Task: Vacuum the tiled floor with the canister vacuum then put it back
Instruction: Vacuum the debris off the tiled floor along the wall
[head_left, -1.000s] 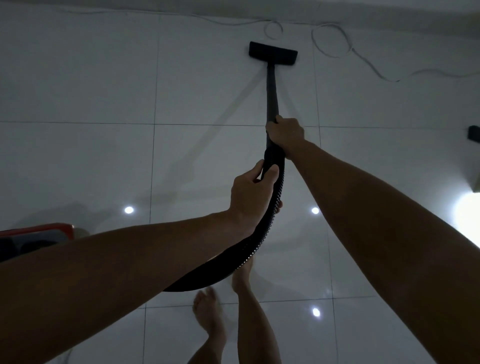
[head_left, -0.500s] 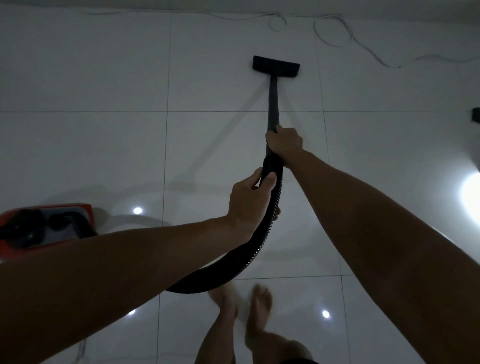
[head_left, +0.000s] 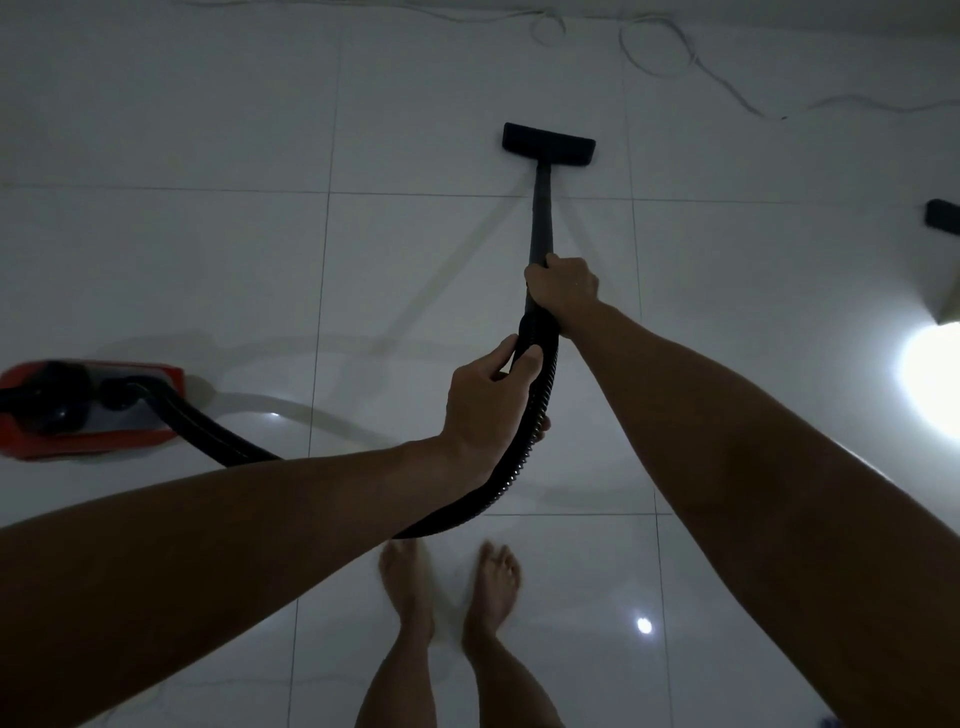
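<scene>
White floor tiles (head_left: 208, 260) carry the floor nozzle (head_left: 548, 144) straight ahead; its wand (head_left: 540, 218) runs back to the gripping right hand (head_left: 563, 288) (nearer), left hand (head_left: 485, 405) clasping the hose (head_left: 524, 441).

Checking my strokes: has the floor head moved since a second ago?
Yes. The floor head has pulled back from the white cable by the wall, toward the person, nearing the tile seam.

The canister (head_left: 88, 410), left of the hands, runs off the edge; the left forearm hides part of the hose (head_left: 524, 447); both feet (head_left: 452, 587) blur.
</scene>
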